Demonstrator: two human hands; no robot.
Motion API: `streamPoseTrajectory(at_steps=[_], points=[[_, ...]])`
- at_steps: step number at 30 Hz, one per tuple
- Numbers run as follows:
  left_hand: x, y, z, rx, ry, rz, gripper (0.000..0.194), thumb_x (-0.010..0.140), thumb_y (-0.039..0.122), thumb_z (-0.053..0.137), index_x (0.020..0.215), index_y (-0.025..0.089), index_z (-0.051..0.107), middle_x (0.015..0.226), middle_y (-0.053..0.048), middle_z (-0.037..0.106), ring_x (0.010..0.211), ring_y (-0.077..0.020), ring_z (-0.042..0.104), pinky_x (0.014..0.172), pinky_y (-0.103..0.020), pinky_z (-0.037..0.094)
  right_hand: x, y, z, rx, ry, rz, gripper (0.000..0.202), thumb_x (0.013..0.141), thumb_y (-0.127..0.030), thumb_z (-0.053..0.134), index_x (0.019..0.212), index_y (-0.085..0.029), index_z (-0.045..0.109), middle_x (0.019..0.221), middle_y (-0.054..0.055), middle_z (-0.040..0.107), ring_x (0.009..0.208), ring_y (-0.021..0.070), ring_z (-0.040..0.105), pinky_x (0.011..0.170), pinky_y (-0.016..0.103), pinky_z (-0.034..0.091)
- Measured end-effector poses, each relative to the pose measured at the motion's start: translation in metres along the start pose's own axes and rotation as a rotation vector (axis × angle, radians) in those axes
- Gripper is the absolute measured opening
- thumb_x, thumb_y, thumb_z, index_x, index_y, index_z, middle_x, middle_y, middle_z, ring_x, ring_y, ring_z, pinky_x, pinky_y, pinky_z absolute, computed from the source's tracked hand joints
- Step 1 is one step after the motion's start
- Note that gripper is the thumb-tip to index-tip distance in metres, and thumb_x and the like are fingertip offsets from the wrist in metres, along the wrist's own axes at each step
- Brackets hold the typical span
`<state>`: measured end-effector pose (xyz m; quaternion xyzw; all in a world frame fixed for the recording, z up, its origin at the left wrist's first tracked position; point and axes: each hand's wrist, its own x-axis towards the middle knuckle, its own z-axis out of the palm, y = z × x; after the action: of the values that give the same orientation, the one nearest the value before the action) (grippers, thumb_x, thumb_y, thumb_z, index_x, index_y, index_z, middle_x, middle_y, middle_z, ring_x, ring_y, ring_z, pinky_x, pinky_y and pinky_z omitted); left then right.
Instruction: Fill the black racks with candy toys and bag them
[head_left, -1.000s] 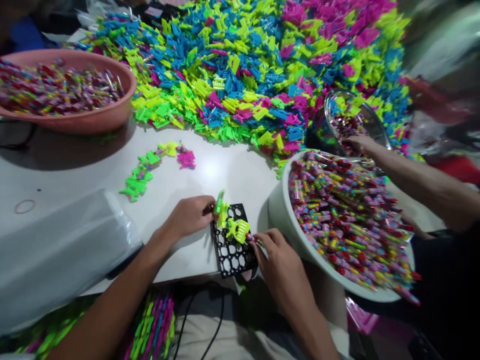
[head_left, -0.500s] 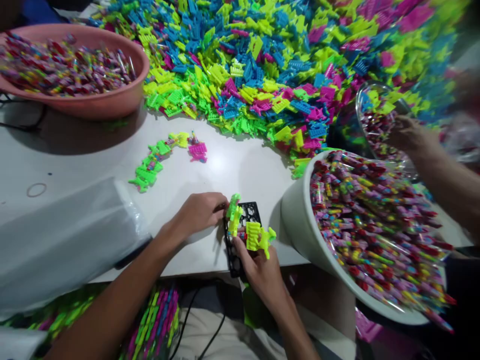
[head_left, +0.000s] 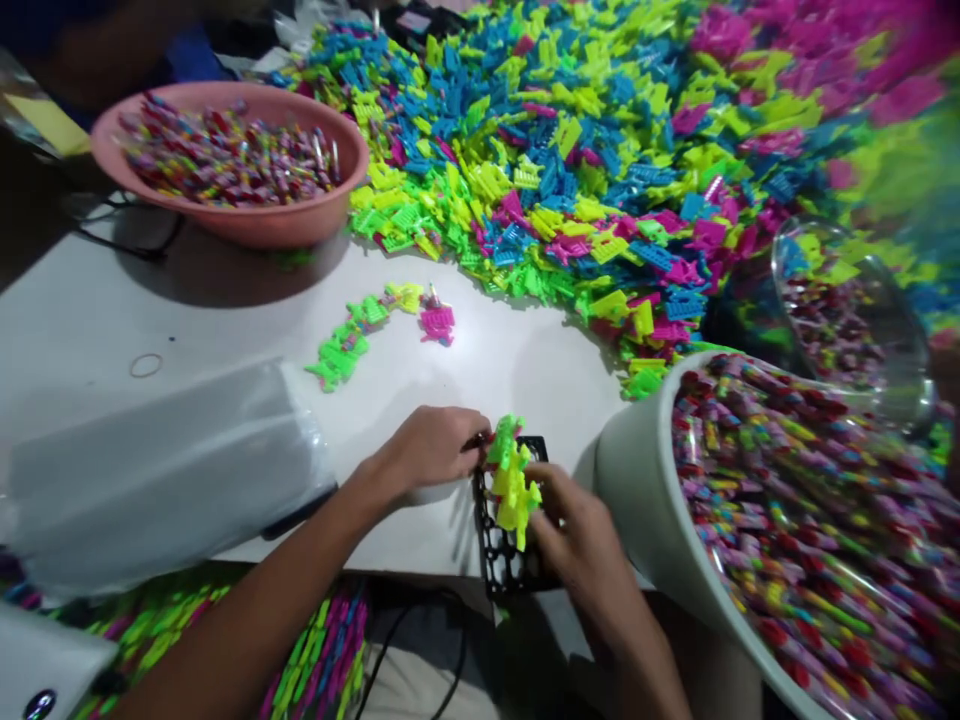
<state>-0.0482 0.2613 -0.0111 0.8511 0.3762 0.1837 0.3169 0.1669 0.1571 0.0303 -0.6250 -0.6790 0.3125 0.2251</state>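
A black plastic rack full of holes [head_left: 499,575] lies at the table's front edge. My left hand [head_left: 435,450] is closed at its upper left corner, fingertips pinched on the rim beside a green toy piece [head_left: 504,440]. Yellow plastic toy pieces [head_left: 514,495] stand over the rack just below the green one. My right hand [head_left: 581,525] comes from the right, its thumb and fingers closed around the right side of a yellow piece; the contact is partly hidden. Farther back, a curved row of green pieces [head_left: 341,355] ends near a pink piece [head_left: 436,322].
A white bucket [head_left: 637,450] of wrapped candy tubes stands close on my right, a clear container [head_left: 900,330] behind it. A pink basin [head_left: 240,220] is at back left. Colourful toy pieces [head_left: 555,160] are heaped across the back. Plastic bags [head_left: 172,460] lie left.
The view has swung right. My right hand has brought its yellow piece left, up against the other yellow one over the rack. Another person's hand has left the clear container.
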Motion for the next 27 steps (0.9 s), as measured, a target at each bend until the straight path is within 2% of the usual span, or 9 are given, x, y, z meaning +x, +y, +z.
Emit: streamPoseTrajectory(at_steps=[3,6,9,11,13,16,19,23,27], points=[[-0.001,0.0,-0.002,0.016,-0.01,0.047,0.002,0.084,0.021,0.062,0.086,0.021,0.062,0.088,0.0,0.072,0.08,-0.0192,0.065,0.065,-0.031,0.035,0.062,0.007,-0.013,-0.037,0.269,-0.016,0.024,0.101,-0.036,0.059,0.112,-0.018,0.071,0.096,0.007,0.073,0.069,0.0176,0.065,0.062,0.028,0.052],[-0.002,0.002,-0.005,0.006,-0.026,0.068,0.004,0.082,0.021,0.063,0.086,0.022,0.06,0.088,0.001,0.071,0.079,-0.0185,0.064,0.064,-0.032,0.035,0.147,-0.004,-0.008,-0.137,0.177,-0.229,0.029,0.1,-0.025,0.058,0.124,-0.017,0.072,0.111,0.012,0.07,0.079,0.0196,0.067,0.075,0.032,0.055],[-0.002,0.002,-0.005,0.023,-0.029,0.059,0.004,0.083,0.022,0.063,0.084,0.023,0.059,0.087,0.001,0.072,0.079,-0.0189,0.065,0.064,-0.033,0.036,0.221,-0.028,0.005,-0.364,0.089,-0.429,0.062,0.094,0.0,0.044,0.145,-0.029,0.065,0.15,0.015,0.05,0.104,0.022,0.067,0.082,0.032,0.053],[-0.001,0.001,-0.003,0.044,-0.023,0.063,0.003,0.084,0.023,0.063,0.085,0.023,0.06,0.09,0.001,0.073,0.082,-0.0199,0.066,0.065,-0.033,0.037,0.252,-0.041,0.012,-0.492,-0.002,-0.521,0.063,0.093,0.002,0.046,0.141,-0.032,0.069,0.158,0.013,0.044,0.118,0.0246,0.063,0.082,0.029,0.051],[-0.001,-0.001,-0.001,0.059,-0.017,0.068,0.003,0.085,0.024,0.062,0.087,0.024,0.061,0.093,0.001,0.074,0.085,-0.0206,0.067,0.066,-0.033,0.038,0.268,-0.046,0.016,-0.561,-0.035,-0.549,0.053,0.097,-0.004,0.051,0.137,-0.031,0.072,0.153,0.012,0.051,0.118,0.0245,0.063,0.08,0.027,0.049],[0.0,-0.002,0.0,0.077,-0.012,0.058,0.004,0.085,0.026,0.063,0.086,0.024,0.06,0.092,0.0,0.074,0.083,-0.021,0.067,0.063,-0.034,0.035,0.267,-0.038,0.015,-0.583,0.021,-0.507,0.034,0.103,-0.018,0.055,0.127,-0.026,0.076,0.131,0.01,0.065,0.099,0.0219,0.066,0.073,0.027,0.046],[-0.001,0.0,-0.002,0.083,-0.014,0.044,0.005,0.083,0.024,0.063,0.085,0.023,0.058,0.089,0.0,0.073,0.081,-0.0208,0.067,0.062,-0.035,0.035,0.242,-0.021,0.008,-0.573,0.101,-0.455,0.026,0.103,-0.023,0.055,0.12,-0.022,0.075,0.118,0.01,0.07,0.092,0.021,0.066,0.071,0.028,0.044],[-0.001,0.003,-0.004,0.055,-0.02,0.028,0.006,0.082,0.02,0.062,0.086,0.023,0.058,0.089,0.0,0.071,0.08,-0.02,0.066,0.065,-0.033,0.038,0.168,0.0,0.0,-0.419,0.249,-0.31,0.028,0.104,-0.028,0.051,0.124,-0.018,0.067,0.105,0.009,0.072,0.08,0.0194,0.065,0.068,0.028,0.042],[-0.001,0.005,-0.003,0.062,0.001,0.009,0.004,0.084,0.019,0.059,0.087,0.022,0.06,0.09,-0.002,0.073,0.082,-0.021,0.067,0.065,-0.032,0.038,0.075,0.017,0.0,-0.008,0.346,-0.002,0.026,0.098,-0.043,0.062,0.096,-0.018,0.067,0.075,0.001,0.066,0.065,0.0169,0.058,0.064,0.028,0.044]])
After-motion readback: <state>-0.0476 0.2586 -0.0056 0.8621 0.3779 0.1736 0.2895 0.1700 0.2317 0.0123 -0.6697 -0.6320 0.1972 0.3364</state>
